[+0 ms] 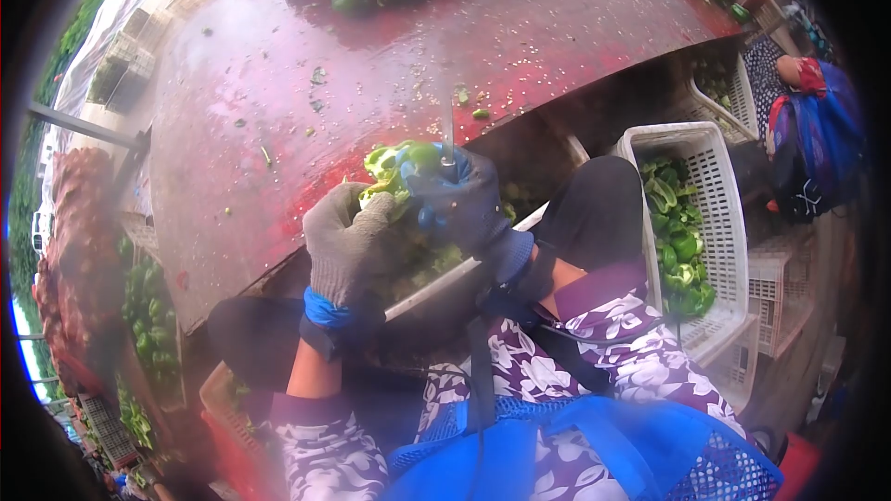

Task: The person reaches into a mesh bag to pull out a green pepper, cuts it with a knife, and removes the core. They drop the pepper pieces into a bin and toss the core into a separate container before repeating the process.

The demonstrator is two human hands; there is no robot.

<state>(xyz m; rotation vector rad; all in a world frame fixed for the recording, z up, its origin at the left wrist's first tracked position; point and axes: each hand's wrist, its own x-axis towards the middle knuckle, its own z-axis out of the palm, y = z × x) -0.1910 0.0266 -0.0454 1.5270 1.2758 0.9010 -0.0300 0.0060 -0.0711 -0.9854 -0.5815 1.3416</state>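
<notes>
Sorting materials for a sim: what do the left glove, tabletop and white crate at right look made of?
Left glove: likely knitted fabric; matte, grey-brown, textile-looking surface.
Tabletop: painted metal or wood, can't tell which; it has a wet-looking sheen and patchy red colour.
White crate: probably moulded plastic; regular slots in its wall suggest it.

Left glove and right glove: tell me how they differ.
The left glove looks grey-beige, while the right glove looks blue. The left glove holds a cut-open green bell pepper; the right glove holds a thin blade pointing toward the picture's top. Both are worn by the same person and are at the pepper.
</notes>
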